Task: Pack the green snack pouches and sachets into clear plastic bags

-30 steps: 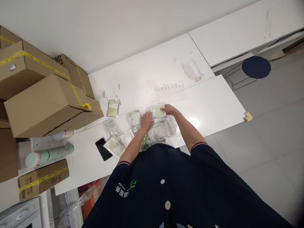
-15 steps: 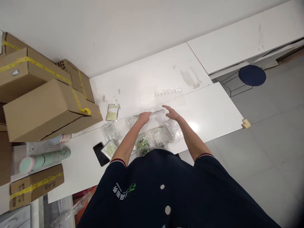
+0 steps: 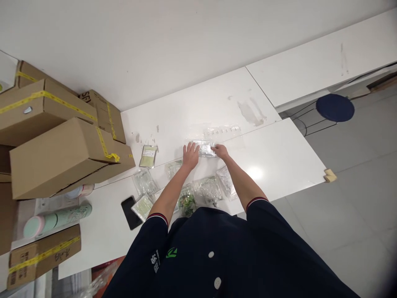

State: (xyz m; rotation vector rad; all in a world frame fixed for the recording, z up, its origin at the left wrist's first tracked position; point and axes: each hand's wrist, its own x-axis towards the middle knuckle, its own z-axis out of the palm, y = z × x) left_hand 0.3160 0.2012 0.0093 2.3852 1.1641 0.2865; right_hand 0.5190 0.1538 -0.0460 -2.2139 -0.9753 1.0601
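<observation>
A shiny, silvery clear-plastic packet (image 3: 206,148) lies on the white table between my hands; its contents cannot be made out. My left hand (image 3: 190,156) rests on the packet's left end, palm down with fingers spread. At the other end, my right hand (image 3: 221,151) has its fingers bent round the packet's edge. Just beyond is a transparent plastic sheet (image 3: 222,132) with a row of small marks. Nearer my body are several clear plastic packs, among them one with green contents (image 3: 187,199), one greyish (image 3: 207,189) and a whitish one (image 3: 226,181).
A flat pale-green sachet (image 3: 148,156) lies to the left, with a black phone (image 3: 131,212) nearer me. Cardboard boxes (image 3: 62,153) with yellow tape are stacked at the far left, beside a mint-green bottle (image 3: 58,219). A blue stool (image 3: 335,108) stands at the right.
The packet was seen nearly edge-on by my left hand; now its broad shiny face shows. My right hand has closed in on its right end, and my left fingers have spread over it.
</observation>
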